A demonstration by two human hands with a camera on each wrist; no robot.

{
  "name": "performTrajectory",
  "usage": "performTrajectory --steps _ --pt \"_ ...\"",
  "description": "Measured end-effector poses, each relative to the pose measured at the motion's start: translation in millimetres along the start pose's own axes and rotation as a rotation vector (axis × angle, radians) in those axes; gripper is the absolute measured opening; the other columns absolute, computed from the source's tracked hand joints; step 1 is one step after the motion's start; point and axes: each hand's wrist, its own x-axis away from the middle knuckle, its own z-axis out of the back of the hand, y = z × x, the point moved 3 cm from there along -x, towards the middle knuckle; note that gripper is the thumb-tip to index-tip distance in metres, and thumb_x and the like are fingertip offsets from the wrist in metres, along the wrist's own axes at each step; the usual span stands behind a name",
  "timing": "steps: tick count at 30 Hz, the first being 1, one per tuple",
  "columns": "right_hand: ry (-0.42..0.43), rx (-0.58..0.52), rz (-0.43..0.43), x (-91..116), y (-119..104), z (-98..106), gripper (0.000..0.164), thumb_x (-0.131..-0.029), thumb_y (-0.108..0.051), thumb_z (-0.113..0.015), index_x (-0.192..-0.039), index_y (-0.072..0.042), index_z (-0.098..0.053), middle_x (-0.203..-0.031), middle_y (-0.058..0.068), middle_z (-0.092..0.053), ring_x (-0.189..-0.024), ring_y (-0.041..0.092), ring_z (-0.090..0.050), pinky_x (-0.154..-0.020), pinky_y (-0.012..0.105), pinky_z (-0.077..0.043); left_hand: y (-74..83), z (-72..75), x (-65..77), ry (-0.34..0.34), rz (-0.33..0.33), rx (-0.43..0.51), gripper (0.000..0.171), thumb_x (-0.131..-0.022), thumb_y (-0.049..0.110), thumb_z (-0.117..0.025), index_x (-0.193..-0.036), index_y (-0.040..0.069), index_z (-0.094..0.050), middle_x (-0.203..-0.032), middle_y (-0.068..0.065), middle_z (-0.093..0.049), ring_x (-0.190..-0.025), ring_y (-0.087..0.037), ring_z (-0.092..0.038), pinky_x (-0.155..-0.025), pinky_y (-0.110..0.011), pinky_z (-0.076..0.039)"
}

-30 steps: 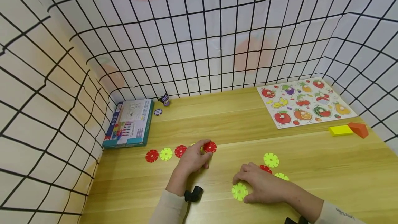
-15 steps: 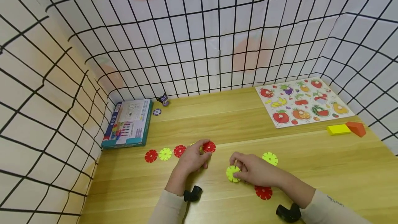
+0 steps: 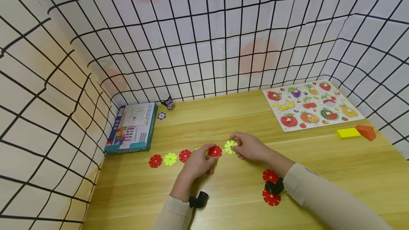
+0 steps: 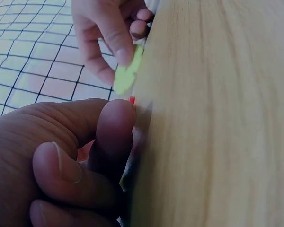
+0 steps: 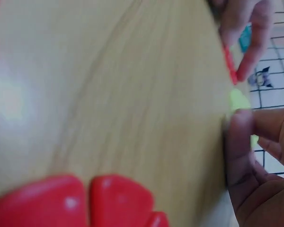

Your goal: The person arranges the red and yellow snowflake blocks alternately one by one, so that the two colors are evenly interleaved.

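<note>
Notched red and yellow-green plastic discs lie in a row, starting with a red disc [image 3: 155,161], then a yellow-green one [image 3: 170,159] and another red one [image 3: 185,155]. My left hand [image 3: 197,162] covers most of the following yellow-green disc. Its thumb and index finger hold the edges of the red disc [image 3: 216,151] at the row's right end. Just right of that, my right hand [image 3: 252,146] pinches a yellow-green disc [image 3: 229,147] between thumb and fingers. The left wrist view shows this disc [image 4: 128,73] tilted, at or just above the tabletop.
Two loose red discs [image 3: 271,198] lie by my right wrist, partly under its black camera mount [image 3: 274,186]. A boxed set [image 3: 132,127], a poker chip [image 3: 161,116] and a small figurine [image 3: 168,103] stand back left. A fruit board [image 3: 314,105], yellow block [image 3: 347,133] and red block [image 3: 366,132] are right.
My right hand has carried the yellow-green disc from the right-hand group up and left to the row's end. The left hand has stayed in place on the red disc.
</note>
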Motion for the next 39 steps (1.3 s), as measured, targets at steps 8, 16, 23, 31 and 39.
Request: performTrajectory --steps 8,16,23,31,39 --pt "0.031 0.211 0.106 -7.2 -1.2 -0.3 0.019 -0.081 -0.025 -0.071 -0.096 -0.020 -0.061 -0.073 -0.001 -0.050 -0.065 0.015 -0.046 -0.059 0.030 -0.039 0.0 0.1 -0.5 0.000 0.001 -0.004 0.050 -0.089 0.029 -0.062 -0.135 0.031 -0.043 -0.053 -0.003 -0.060 -0.036 -0.018 -0.048 -0.035 -0.032 -0.041" --pt "0.040 0.273 0.116 -6.5 -1.5 -2.5 0.021 -0.080 -0.027 -0.072 -0.097 -0.020 -0.062 -0.078 -0.003 -0.050 -0.073 0.015 -0.046 -0.065 0.031 -0.039 -0.6 0.2 -1.0 -0.013 0.010 -0.001 0.050 -0.089 0.031 -0.062 -0.135 0.033 -0.043 -0.054 -0.003 -0.060 -0.036 -0.018 -0.047 -0.034 -0.031 -0.040" --pt "0.023 0.206 0.098 -4.2 1.6 -0.9 0.021 -0.084 -0.027 -0.069 -0.103 -0.021 -0.063 -0.080 -0.004 -0.054 -0.071 0.014 -0.049 -0.064 0.031 -0.042 -0.4 0.6 -0.1 -0.020 0.019 -0.004 0.051 -0.088 0.034 -0.062 -0.135 0.034 -0.043 -0.055 -0.003 -0.061 -0.036 -0.017 -0.046 -0.034 -0.030 -0.039" --pt "0.029 0.089 0.103 30.3 9.9 14.0 0.020 -0.088 -0.025 -0.063 -0.107 -0.019 -0.062 -0.083 -0.004 -0.056 -0.071 0.014 -0.052 -0.063 0.031 -0.045 6.5 -3.4 4.2 -0.032 -0.037 -0.022 0.057 -0.087 0.032 -0.064 -0.138 0.031 -0.040 -0.053 -0.003 -0.060 -0.036 -0.018 -0.048 -0.036 -0.032 -0.041" --pt "-0.059 0.043 0.117 83.5 29.7 32.3 0.025 -0.084 -0.031 -0.068 -0.105 -0.018 -0.063 -0.081 -0.002 -0.055 -0.069 0.013 -0.049 -0.059 0.025 -0.044 23.6 -23.3 -4.2 -0.086 -0.148 0.054 0.057 -0.086 0.033 -0.065 -0.138 0.032 -0.041 -0.053 -0.002 -0.061 -0.034 -0.017 -0.046 -0.035 -0.031 -0.041"
